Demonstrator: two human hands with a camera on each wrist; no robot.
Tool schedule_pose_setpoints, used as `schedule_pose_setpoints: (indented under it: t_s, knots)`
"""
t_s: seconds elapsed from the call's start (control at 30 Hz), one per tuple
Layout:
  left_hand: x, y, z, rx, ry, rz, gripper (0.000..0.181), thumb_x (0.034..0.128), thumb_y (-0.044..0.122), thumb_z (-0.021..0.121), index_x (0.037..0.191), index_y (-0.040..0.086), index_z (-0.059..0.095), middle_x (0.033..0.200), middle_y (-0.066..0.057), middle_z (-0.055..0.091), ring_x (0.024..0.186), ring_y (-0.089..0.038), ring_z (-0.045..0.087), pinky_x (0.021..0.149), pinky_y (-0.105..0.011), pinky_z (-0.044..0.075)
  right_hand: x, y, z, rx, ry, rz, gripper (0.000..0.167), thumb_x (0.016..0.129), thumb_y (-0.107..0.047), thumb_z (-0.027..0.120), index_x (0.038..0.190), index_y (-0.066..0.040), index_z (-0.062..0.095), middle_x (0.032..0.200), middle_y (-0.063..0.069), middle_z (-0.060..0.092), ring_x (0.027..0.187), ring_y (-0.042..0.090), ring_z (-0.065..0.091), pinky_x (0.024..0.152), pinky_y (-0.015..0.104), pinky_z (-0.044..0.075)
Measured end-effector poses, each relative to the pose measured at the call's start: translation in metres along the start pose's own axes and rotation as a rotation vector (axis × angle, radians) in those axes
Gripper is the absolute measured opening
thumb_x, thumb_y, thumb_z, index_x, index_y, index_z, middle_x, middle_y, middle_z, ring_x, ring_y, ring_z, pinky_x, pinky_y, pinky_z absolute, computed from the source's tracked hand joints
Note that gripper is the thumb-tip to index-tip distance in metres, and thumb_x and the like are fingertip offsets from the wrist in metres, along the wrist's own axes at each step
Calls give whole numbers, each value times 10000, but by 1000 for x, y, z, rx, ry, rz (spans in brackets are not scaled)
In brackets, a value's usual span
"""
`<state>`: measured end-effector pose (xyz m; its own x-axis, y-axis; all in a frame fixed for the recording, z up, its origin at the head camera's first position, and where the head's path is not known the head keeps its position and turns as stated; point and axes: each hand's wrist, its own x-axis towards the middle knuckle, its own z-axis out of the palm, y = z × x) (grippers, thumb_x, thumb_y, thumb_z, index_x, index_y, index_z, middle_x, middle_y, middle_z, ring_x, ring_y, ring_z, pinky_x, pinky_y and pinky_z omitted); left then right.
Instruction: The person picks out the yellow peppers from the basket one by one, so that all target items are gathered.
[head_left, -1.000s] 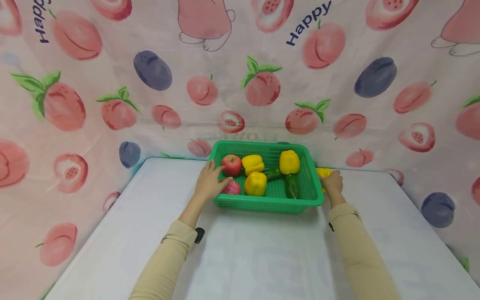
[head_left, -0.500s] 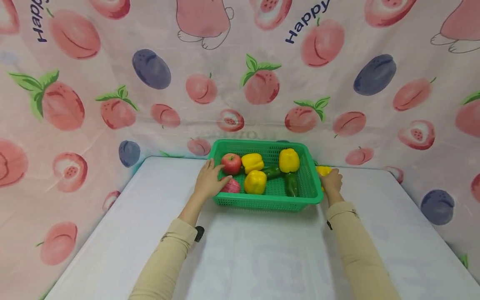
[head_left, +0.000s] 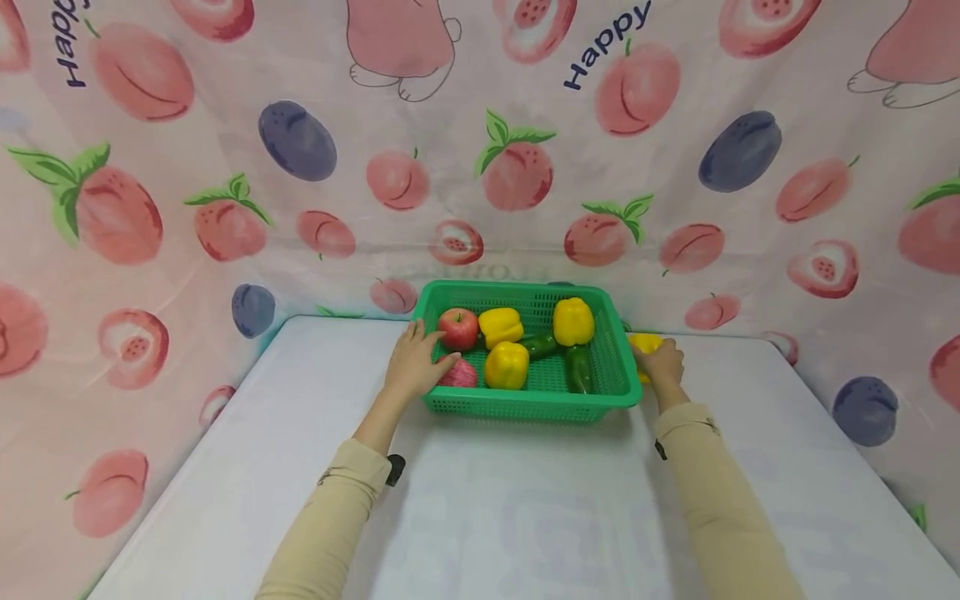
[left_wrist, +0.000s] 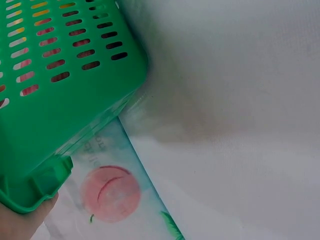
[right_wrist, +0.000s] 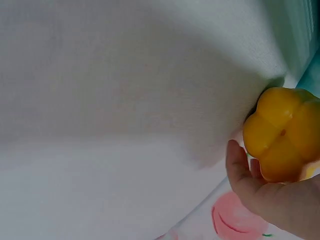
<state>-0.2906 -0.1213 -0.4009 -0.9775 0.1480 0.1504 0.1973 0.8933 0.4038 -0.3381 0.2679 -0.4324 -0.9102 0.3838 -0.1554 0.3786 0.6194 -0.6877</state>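
A green basket stands near the back of the table. At its left rim the left hand grips the edge, thumb reaching inward; the left wrist view shows part of this hand under the rim corner. The right hand is just outside the basket's right side, holding a yellow pepper. In the right wrist view its fingers curl around the lower side of that pepper. Inside the basket lie a red apple, a pink striped fruit, three yellow peppers and two dark green vegetables.
A white-covered table extends in front and to both sides. Behind it hangs a pink fruit-print cloth, which comes down close to the basket's back edge and along both sides of the table.
The head view has shifted slightly. Both hands keep nearly the same places at the basket and the pepper.
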Motion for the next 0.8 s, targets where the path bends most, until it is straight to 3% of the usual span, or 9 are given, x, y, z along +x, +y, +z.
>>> schedule_pose_setpoints:
  t_s: [0.13, 0.27, 0.57, 0.8]
  knots:
    - [0, 0, -1, 3, -10, -5, 616, 931, 479, 507, 1380, 60, 466, 1512, -296, 210, 1435, -416, 149, 1179, -511, 163, -2, 1, 0, 38, 3, 18, 823, 920, -427, 499, 1445, 93, 135, 1411, 388, 227, 1291, 538, 291, 1092, 589, 286]
    - [0, -1, -1, -5, -10, -6, 616, 932, 479, 505, 1381, 58, 465, 1513, -295, 206, 1438, -413, 139, 1178, -513, 163, -3, 1, -4, 67, 60, 11, 840, 911, -471, 501, 1441, 84, 158, 1409, 387, 232, 1286, 548, 283, 1084, 600, 284]
    - [-1, 0, 0, -16, -8, -16, 605, 936, 470, 505, 1381, 62, 465, 1515, -292, 203, 1438, -412, 143, 1180, -513, 154, -3, -9, -16, 57, 201, -103, 659, 929, -384, 500, 1363, 78, 319, 1341, 375, 356, 1202, 547, 352, 1036, 574, 330]
    - [-1, 1, -1, -21, -7, -8, 607, 934, 471, 508, 1380, 60, 467, 1515, -292, 202, 1439, -411, 138, 1179, -517, 156, -7, -14, -24, 59, 245, -181, 571, 930, -322, 516, 1283, 117, 420, 1274, 369, 449, 1159, 512, 423, 1039, 558, 348]
